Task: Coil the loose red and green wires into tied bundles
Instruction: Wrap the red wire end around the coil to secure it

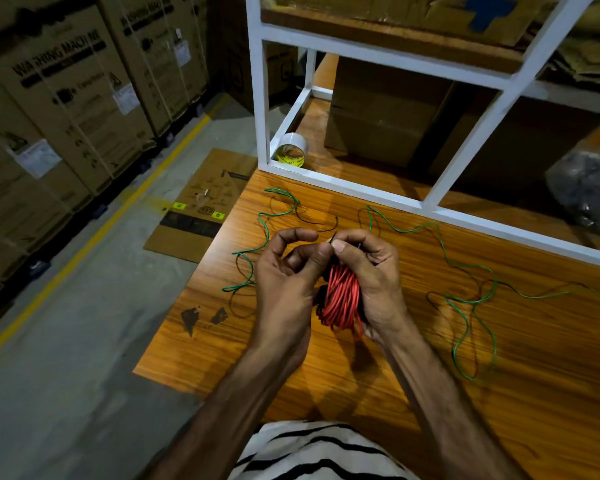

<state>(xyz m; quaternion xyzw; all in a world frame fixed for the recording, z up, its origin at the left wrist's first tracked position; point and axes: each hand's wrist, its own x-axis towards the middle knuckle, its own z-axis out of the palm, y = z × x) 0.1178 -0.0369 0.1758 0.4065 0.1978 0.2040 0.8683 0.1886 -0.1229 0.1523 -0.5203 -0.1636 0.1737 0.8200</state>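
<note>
Red wire [340, 299] coiled, held above the table [413, 393] in right hand [371, 282]; left hand [288, 282] thumb and forefinger pinching something small at coil top, tie apparently unfinished. Green wire [465, 306] loose, sprawled either side of coil, uncoiled.

Dim warehouse: stacked cartons [66, 98], concrete floor [84, 341], white shelving [465, 67].
</note>
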